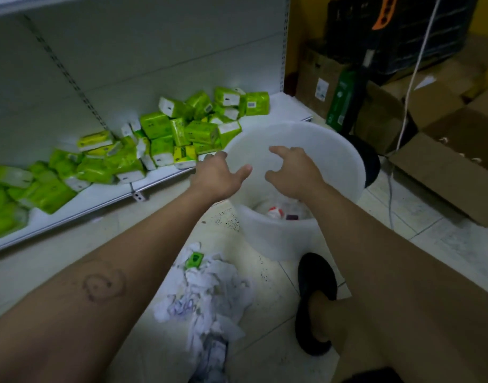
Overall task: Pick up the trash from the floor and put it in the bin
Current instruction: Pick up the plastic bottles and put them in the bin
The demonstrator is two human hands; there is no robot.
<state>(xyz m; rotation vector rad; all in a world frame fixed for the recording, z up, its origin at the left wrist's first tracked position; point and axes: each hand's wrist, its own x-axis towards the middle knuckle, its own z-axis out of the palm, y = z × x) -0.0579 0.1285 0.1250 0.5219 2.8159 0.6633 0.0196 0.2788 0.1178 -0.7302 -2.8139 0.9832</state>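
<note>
So your left hand (218, 172) and right hand (292, 172) were both over the white bin (334, 150), fingers spread, holding nothing. The crumpled paper trash (209, 294) lay on the floor just in front of the bin.

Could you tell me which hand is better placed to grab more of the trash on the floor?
Probably the left hand: both hands are open over the bin, but the paper pile lies below the left forearm.
</note>
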